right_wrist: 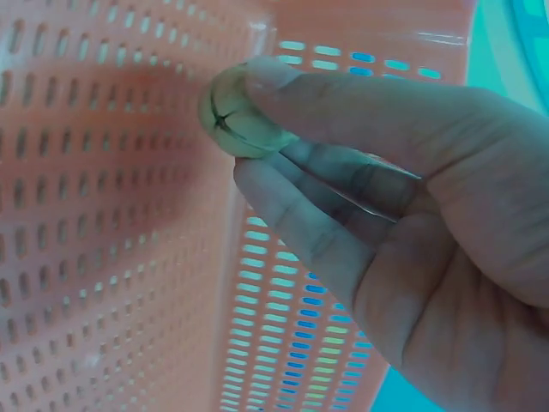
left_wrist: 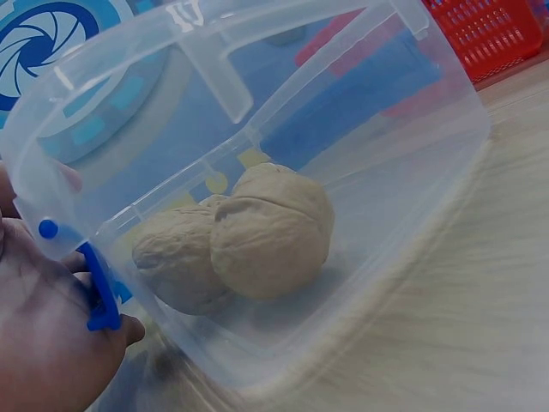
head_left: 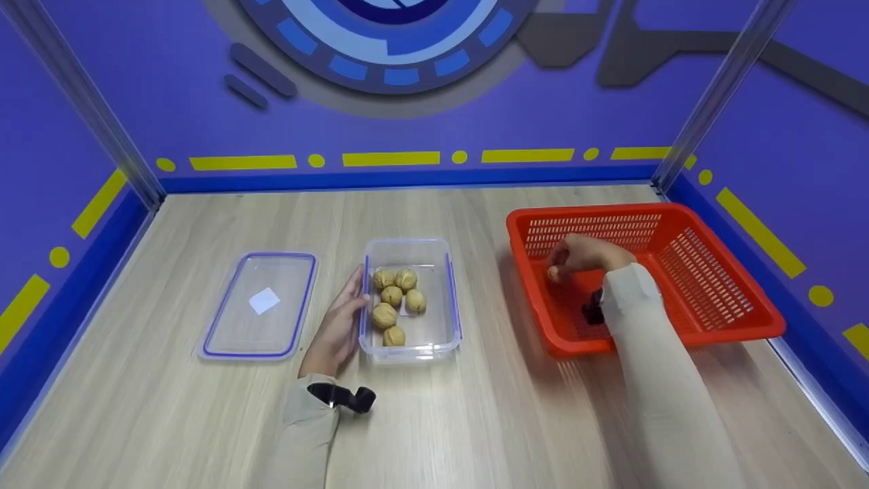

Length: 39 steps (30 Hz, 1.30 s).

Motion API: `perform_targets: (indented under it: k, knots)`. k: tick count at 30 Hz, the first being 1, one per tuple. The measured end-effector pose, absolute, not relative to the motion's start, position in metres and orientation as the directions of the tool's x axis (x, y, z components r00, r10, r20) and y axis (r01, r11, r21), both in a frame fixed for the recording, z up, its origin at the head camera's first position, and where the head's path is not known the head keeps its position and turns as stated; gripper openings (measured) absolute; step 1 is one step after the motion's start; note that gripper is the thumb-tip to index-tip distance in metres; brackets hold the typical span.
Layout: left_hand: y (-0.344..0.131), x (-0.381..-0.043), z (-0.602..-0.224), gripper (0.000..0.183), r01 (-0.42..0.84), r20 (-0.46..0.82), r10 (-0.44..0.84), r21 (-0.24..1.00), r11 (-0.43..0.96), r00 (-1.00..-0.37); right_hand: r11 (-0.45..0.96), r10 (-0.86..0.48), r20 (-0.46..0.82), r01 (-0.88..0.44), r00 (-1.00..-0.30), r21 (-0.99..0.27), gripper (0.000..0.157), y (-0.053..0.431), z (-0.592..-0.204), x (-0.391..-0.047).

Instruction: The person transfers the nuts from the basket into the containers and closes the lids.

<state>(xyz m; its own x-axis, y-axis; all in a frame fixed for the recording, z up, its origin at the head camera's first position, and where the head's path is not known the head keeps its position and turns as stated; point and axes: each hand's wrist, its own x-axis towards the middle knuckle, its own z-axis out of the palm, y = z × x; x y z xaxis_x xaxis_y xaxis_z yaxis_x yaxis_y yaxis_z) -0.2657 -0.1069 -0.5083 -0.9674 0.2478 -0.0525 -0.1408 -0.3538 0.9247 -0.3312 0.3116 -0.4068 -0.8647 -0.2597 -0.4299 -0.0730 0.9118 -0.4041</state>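
Note:
A clear plastic container (head_left: 434,339) with blue edging stands mid-table with several walnuts (head_left: 384,315) inside, mostly along its left half. My left hand (head_left: 335,334) rests against the container's left side, fingers extended along the wall and thumb at the rim. Through the clear wall, the left wrist view shows walnuts (left_wrist: 270,232) close up, near the hand. Over on the right, my right hand (head_left: 577,255) reaches down inside a red plastic basket (head_left: 645,336). It pinches one walnut (right_wrist: 236,116) between thumb and fingertips, near the slotted basket wall.
Left of the container lies its flat clear lid (head_left: 234,333) with a blue seal and a white square sticker (head_left: 264,300). Purple panels (head_left: 434,129) wall in the wooden table (head_left: 475,435) at the back and both sides.

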Motion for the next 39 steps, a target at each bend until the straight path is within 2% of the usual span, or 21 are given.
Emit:
perform_targets:
  k: [13, 26, 39]
  knots:
    - [-0.106, -0.266, -0.507, 0.066, -0.146, -0.053, 0.244, 0.912, -0.384, -0.968, 0.881, -0.307, -0.404, -0.097, -0.862, -0.463, 0.028, 0.299, -0.375, -0.33]
    - [-0.108, -0.264, -0.508, 0.065, -0.147, -0.06, 0.237, 0.918, -0.368, -0.97, 0.87, -0.393, -0.322, -0.236, -0.861, -0.433, 0.025, 0.277, -0.359, -0.329]
    - [-0.108, -0.266, -0.509, 0.066, -0.138, -0.038, 0.254, 0.91, -0.39, -0.966, 0.882, -0.376, -0.328, -0.226, -0.866, -0.413, 0.025, 0.262, -0.344, -0.324]
